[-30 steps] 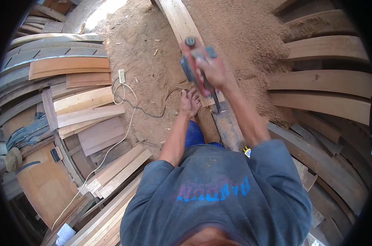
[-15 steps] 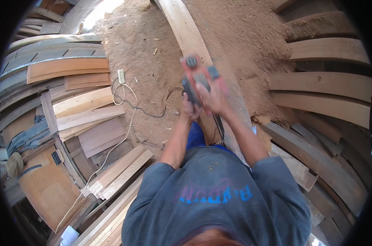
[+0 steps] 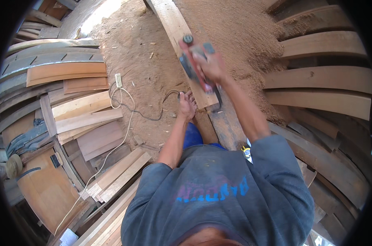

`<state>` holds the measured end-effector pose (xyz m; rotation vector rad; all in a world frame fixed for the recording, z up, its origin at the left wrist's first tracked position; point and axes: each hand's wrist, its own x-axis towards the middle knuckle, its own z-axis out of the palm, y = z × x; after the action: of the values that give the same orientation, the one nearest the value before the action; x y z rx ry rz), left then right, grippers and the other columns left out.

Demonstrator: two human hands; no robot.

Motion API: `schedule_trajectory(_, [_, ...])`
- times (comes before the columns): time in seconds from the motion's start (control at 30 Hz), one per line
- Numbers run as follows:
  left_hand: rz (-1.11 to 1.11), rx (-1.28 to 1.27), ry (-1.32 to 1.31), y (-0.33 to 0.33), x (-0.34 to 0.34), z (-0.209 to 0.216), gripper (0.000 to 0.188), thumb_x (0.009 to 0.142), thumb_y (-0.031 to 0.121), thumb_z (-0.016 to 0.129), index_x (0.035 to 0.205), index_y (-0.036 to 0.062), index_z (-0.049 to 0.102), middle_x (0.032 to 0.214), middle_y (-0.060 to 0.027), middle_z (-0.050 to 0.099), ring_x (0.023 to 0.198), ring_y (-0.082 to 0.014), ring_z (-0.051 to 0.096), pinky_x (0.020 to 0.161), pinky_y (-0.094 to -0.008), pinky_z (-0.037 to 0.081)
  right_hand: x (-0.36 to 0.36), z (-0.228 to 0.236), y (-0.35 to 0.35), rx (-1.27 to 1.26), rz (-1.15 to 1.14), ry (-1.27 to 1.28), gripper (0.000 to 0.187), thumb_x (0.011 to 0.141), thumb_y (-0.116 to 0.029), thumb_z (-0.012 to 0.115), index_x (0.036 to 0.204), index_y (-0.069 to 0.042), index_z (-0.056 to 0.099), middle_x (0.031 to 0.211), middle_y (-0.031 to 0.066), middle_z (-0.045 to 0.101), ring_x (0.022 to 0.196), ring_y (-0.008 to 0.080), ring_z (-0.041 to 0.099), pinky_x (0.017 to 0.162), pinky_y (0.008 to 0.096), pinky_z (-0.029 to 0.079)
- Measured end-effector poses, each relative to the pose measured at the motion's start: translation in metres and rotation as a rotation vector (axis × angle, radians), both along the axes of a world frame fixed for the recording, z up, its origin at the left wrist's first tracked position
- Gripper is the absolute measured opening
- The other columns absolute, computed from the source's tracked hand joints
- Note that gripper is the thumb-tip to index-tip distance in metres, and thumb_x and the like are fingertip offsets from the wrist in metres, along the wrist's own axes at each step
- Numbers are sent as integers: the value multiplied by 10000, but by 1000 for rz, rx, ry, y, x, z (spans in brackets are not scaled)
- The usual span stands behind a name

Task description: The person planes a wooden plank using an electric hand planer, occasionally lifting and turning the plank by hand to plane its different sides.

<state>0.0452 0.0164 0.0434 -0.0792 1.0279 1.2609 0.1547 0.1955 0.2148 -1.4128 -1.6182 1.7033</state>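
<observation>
My right hand grips the handle of a red and dark electric hand planer, which has a round knob at its front. The planer, a little blurred, rests on a long pale board that runs away from me. My left hand is off the planer, beside the board's near end, with its fingers loosely apart. A dark cord reaches up to the left thumb; whether it touches the hand is unclear. Behind the planer, another stretch of black cord hangs over the board's near end.
A white power strip with a pale cable lies on the dusty ground at the left. Stacked planks and brown panels fill the left side. Thick boards lie at the right, beside heaped sawdust. A dusty beam extends toward me.
The planer has slid forward along the board with my right hand. My left hand has parted from the planer, and the board's near end has come into sight.
</observation>
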Motion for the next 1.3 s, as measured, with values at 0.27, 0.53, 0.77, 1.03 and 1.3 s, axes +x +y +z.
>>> schedule_trajectory(0.27, [-47, -51, 116, 11, 6, 10, 804, 1058, 645, 191, 1474, 5, 441, 1311, -161, 637, 1177, -283, 610, 1028, -415, 475, 137, -1, -220, 210, 7, -52, 545, 955, -385, 612, 1283, 48, 570, 1102, 251, 678, 1010, 391, 681, 873, 473, 511])
schedule_trajectory(0.53, [45, 231, 266, 58, 10, -27, 739, 1082, 583, 209, 1490, 2, 413, 1352, -166, 604, 1210, -273, 598, 1047, -395, 464, 23, -5, -33, 54, -39, -40, 586, 981, -456, 590, 1165, 99, 609, 930, 290, 693, 926, 418, 696, 828, 453, 525])
schedule_trajectory(0.77, [-277, -92, 1016, 110, -2, -5, 542, 1097, 259, 340, 1522, -76, 334, 1448, -307, 499, 1351, -369, 493, 1152, -371, 359, -118, 12, 198, 122, -107, -141, 572, 975, -559, 579, 838, -17, 699, 651, 67, 645, 601, 170, 643, 604, 333, 516])
schedule_trajectory(1.03, [-245, -44, 1170, 111, -10, 36, 611, 1084, 310, 315, 1537, -101, 293, 1404, -369, 503, 1300, -492, 509, 1115, -458, 389, -257, -17, 421, 197, -47, -58, 498, 996, -543, 576, 880, -72, 686, 664, -2, 584, 542, 121, 560, 525, 289, 481])
schedule_trajectory(1.3, [-267, -104, 1138, 106, -12, 26, 619, 1079, 301, 295, 1531, -121, 293, 1475, -371, 447, 1400, -487, 427, 1180, -446, 331, -253, -12, 397, -20, -17, 307, 375, 1015, -464, 601, 973, -94, 640, 680, -34, 550, 518, 69, 519, 461, 231, 445])
